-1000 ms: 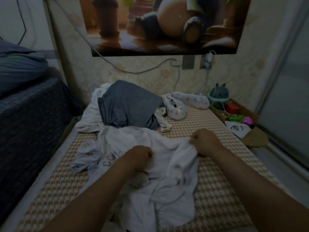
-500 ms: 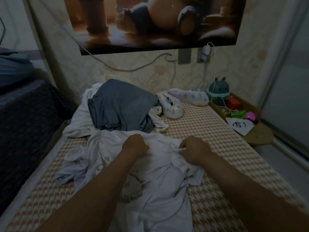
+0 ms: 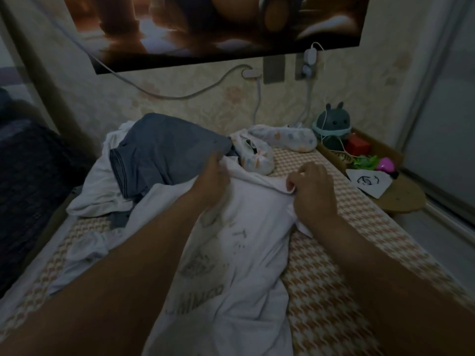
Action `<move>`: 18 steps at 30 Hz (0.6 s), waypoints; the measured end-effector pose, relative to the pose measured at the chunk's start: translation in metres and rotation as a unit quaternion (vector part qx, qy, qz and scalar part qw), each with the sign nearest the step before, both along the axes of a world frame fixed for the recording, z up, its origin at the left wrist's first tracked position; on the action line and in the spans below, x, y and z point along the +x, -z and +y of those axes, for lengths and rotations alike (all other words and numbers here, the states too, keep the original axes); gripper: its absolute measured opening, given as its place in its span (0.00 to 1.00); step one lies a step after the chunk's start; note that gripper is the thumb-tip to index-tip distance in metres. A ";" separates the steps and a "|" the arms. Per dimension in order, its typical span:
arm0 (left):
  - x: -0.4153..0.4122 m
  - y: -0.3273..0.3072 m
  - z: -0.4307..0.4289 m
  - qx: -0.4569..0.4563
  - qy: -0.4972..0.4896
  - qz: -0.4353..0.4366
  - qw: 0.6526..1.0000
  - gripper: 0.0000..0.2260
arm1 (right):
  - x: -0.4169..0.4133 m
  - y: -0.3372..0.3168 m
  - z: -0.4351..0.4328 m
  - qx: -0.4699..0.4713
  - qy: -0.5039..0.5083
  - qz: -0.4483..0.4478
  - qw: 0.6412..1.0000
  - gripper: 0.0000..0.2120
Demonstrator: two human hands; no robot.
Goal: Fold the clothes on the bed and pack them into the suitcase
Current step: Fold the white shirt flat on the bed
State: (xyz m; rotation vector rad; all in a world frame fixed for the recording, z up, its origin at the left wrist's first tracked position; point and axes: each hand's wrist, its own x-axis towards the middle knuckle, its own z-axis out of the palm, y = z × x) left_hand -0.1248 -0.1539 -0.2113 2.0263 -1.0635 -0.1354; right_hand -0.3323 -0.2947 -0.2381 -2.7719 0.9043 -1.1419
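Left hand point(image 3: 213, 181) grips and right hand point(image 3: 313, 191) pinches the far edge of the white printed T-shirt point(image 3: 244, 253), which lies unfolded beneath them. A grey garment point(image 3: 164, 152) waits in a heap beyond the left hand. No suitcase shows, so the task seems barely begun.

Both bare forearms stretch from the near edge toward the far side, the left one from the near left and the right one from the near right. The left hand point(image 3: 213, 181) is a little farther than the right one. Its back faces up, and its fingers curl down over the far edge of the shirt point(image 3: 246, 227) and grip it, though they look blurred. The right hand point(image 3: 313, 191) is palm down and pinches the shirt edge between thumb and curled fingers. The hands are apart.
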 end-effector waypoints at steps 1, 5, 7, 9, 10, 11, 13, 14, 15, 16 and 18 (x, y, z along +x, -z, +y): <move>0.001 0.007 -0.001 0.041 0.029 -0.004 0.999 0.32 | -0.001 0.003 -0.001 0.001 0.034 0.083 0.996 0.11; -0.016 0.018 0.016 0.095 0.038 -0.075 0.992 0.35 | -0.007 0.005 0.004 0.083 0.045 0.336 0.937 0.27; -0.034 0.013 0.033 0.080 0.053 -0.137 0.986 0.28 | -0.009 -0.006 0.019 0.081 -0.020 0.290 0.953 0.28; -0.057 0.006 0.054 0.081 0.083 -0.160 0.980 0.18 | -0.015 -0.019 0.036 0.117 -0.103 0.204 0.967 0.18; -0.073 -0.001 0.066 0.101 0.089 -0.145 0.980 0.12 | -0.021 -0.024 0.047 0.162 -0.143 0.191 0.957 0.13; -0.090 -0.008 0.080 0.131 0.099 -0.122 0.979 0.07 | -0.028 -0.030 0.058 0.200 -0.176 0.217 0.939 0.10; -0.121 -0.019 0.105 0.185 0.133 -0.065 0.972 0.08 | -0.045 -0.035 0.080 0.234 -0.214 0.305 0.898 0.09; -0.136 -0.024 0.119 0.220 0.148 -0.035 0.963 0.13 | -0.054 -0.034 0.090 0.249 -0.221 0.333 0.882 0.08; -0.147 -0.025 0.132 0.266 0.161 -0.008 0.950 0.18 | -0.063 -0.033 0.098 0.273 -0.223 0.352 0.867 0.09; -0.157 -0.025 0.144 0.327 0.167 0.005 0.930 0.23 | -0.071 -0.029 0.105 0.299 -0.229 0.359 0.854 0.11; -0.168 -0.021 0.168 0.452 0.165 -0.017 0.876 0.39 | -0.083 -0.020 0.118 0.323 -0.250 0.369 0.835 0.17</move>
